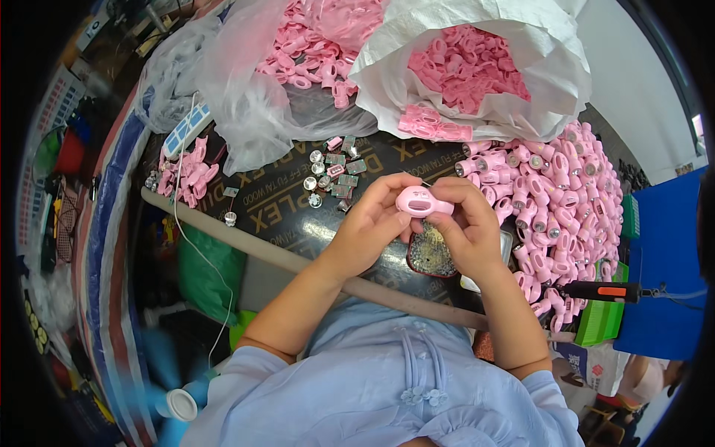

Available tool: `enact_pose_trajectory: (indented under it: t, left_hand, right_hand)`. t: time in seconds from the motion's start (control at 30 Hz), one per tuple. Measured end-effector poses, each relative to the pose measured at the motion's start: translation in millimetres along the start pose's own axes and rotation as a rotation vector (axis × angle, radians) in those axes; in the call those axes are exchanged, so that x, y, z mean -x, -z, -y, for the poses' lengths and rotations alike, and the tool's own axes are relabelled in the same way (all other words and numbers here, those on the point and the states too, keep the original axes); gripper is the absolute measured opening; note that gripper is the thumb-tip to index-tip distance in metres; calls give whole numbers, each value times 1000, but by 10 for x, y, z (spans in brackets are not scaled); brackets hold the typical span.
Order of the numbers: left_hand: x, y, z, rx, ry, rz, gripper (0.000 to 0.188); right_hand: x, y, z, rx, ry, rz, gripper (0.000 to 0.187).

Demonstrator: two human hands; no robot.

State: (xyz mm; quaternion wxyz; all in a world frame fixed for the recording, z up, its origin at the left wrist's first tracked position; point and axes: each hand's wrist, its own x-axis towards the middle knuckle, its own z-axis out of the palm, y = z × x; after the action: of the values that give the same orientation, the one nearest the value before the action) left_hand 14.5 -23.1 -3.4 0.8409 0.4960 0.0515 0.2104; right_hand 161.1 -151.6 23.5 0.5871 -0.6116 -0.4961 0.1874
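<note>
Between both hands I hold a small pink flashlight casing [421, 202] with an oval opening in its handle. My left hand [366, 229] pinches its left end with thumb and fingers. On its right end, the thumb and fingers of my right hand [474, 232] are closed. Just below the casing, a dark red-rimmed tray [433, 257] of tiny metal parts is partly covered by my right hand. To the left of my hands lie several small circuit boards [347, 180] and round silvery reflectors [314, 200].
A large heap of pink flashlights [555, 190] covers the table's right side. Behind stand a white sack [465, 71] and a clear bag [257, 112] of pink pieces. An electric screwdriver [607, 291] hangs at right near a green crate [602, 316]. Loose pink parts [195, 173] lie left.
</note>
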Motion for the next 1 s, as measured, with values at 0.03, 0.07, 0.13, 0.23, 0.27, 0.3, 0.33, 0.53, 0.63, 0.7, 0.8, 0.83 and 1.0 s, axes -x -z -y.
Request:
enact_pose_trajectory:
  t: [0.03,0.07,0.13,0.23,0.27,0.3,0.33,0.53,0.63,0.7,0.8,0.83,1.0]
  left_hand:
    - [-5,-17,15,11,1,-3,45]
    - [-2,-26,25,22,1,-5,44]
    - [-4,-16,40,-10,4,7,43]
    - [17,-14,39,-81,11,5,40]
    - [27,-15,39,-119,13,-8,37]
    - [27,-22,51,-118,14,-8,37]
    - [23,-31,71,-211,-23,-38,38]
    - [1,-26,142,-128,40,-34,37]
    - [-37,74,218,-9,102,-7,35]
    - [-53,166,279,-8,121,-2,35]
    - [-63,228,313,-51,195,11,34]
    - [-72,213,330,-8,188,-4,33]
    - [-101,306,372,29,248,-45,32]
  right_hand:
    - [-11,25,3,111,69,14,29]
    - [-17,36,10,221,139,28,29]
    - [-3,37,31,233,118,35,33]
    - [-3,40,77,246,83,76,40]
    - [-7,38,101,249,69,112,43]
    - [-14,21,140,249,68,111,43]
    - [-25,-6,185,254,83,120,45]
    - [-61,9,112,301,130,192,45]
    - [-80,-26,71,360,121,249,45]
    - [-95,-41,62,459,142,267,44]
    - [-116,-48,61,528,166,309,41]
    - [-119,-54,58,490,118,319,41]
    - [-144,-112,-85,446,72,303,43]
